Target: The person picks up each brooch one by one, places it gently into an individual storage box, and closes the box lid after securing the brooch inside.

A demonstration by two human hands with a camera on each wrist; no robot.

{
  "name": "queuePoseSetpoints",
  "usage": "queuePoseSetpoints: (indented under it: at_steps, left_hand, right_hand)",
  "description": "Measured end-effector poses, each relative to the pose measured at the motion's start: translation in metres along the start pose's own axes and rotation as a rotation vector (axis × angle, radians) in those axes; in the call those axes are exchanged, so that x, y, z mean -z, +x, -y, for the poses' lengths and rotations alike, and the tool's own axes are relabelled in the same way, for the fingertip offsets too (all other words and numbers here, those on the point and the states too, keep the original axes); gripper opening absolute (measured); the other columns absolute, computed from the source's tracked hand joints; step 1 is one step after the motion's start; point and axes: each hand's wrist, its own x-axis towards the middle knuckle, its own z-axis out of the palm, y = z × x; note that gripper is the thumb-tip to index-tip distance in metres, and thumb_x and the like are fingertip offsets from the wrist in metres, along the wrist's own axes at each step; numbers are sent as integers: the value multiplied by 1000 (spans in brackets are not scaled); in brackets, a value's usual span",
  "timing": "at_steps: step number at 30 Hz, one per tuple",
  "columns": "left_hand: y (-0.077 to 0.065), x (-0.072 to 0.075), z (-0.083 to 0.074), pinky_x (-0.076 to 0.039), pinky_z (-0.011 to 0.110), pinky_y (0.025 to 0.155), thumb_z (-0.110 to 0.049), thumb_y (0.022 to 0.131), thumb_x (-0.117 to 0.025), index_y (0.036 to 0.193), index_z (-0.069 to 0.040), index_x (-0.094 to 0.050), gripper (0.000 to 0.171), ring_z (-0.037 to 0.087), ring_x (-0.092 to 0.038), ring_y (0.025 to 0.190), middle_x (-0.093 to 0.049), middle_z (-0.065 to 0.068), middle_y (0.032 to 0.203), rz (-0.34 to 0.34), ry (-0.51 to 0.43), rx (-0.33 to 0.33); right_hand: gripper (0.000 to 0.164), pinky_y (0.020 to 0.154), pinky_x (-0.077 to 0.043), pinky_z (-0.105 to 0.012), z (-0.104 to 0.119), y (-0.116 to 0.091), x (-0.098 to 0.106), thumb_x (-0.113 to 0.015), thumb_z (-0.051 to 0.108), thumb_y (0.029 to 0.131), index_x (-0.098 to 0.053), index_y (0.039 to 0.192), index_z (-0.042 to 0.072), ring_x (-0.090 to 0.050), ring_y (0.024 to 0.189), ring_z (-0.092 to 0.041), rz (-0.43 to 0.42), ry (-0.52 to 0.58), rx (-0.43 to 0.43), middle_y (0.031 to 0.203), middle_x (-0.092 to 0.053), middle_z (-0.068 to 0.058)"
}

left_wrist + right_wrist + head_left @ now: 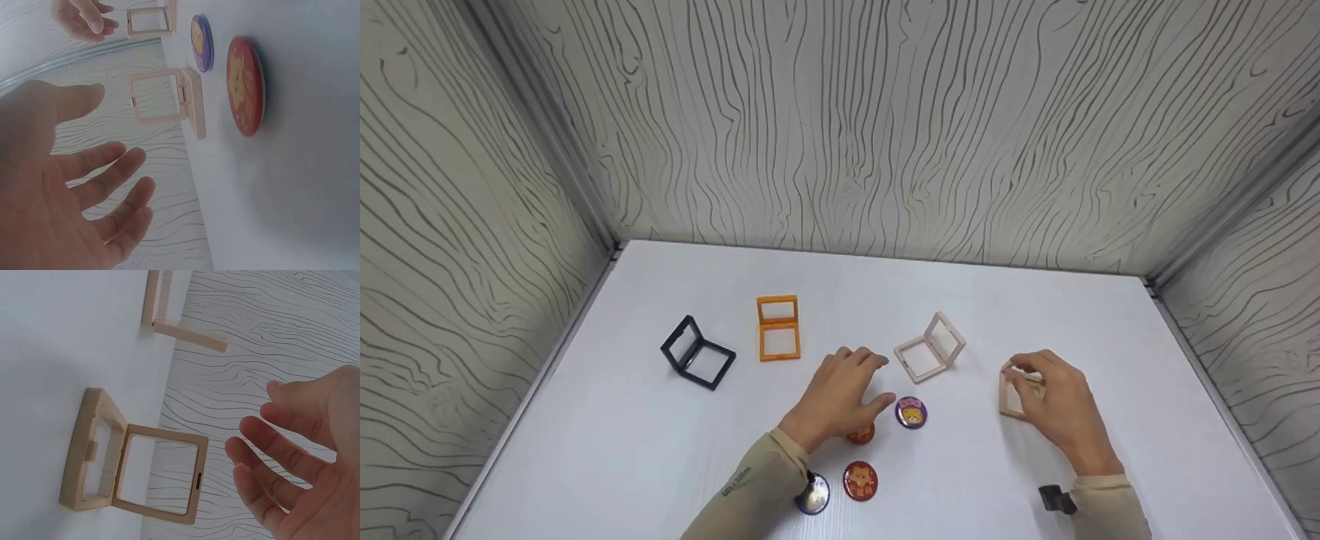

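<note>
Beige frame (122, 464) beside my relaxed, empty right hand (1057, 397); my left hand (840, 394) spreads, empty, near a red badge (244, 84)

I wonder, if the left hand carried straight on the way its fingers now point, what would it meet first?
Most likely the open pale pink frame, just beyond the left hand in the head view; its height above the table is unclear, so it might pass over.
</note>
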Motion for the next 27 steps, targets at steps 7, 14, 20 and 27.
queuePoseSetpoints:
  at_steps: [7,14,20,27]
  left_hand:
    - [9,-15,-10,-51,40,107,-49,101,-71,143,-17,-66,53,22,-62,121,-69,1,138,46,63,-28]
    - [7,-29,-13,-50,43,109,-50,99,-73,142,-18,-66,54,21,-62,121,-69,0,134,91,69,43]
    - [11,-37,-15,-51,43,106,-47,99,-74,142,-16,-65,54,23,-62,119,-67,3,134,108,98,39]
    - [17,-42,-18,-52,43,105,-48,100,-73,143,-15,-64,55,24,-62,119,-65,5,134,150,149,43]
  right_hand:
    - [13,70,-56,-30,-26,-11,5,-80,2,93,-77,105,4,-71,89,-26,7,-2,-90,96,-76,-6]
    - [5,65,-54,-22,-45,-26,0,-80,8,94,-77,98,6,-72,83,-19,61,32,-241,91,-78,-6]
    - [14,69,-53,-20,-63,-38,2,-76,15,98,-70,93,3,-74,89,-28,133,50,-397,90,-75,-9]
    - [32,73,-52,-20,-79,-36,-1,-73,22,101,-61,116,-4,-72,109,-47,177,101,-481,116,-70,-27]
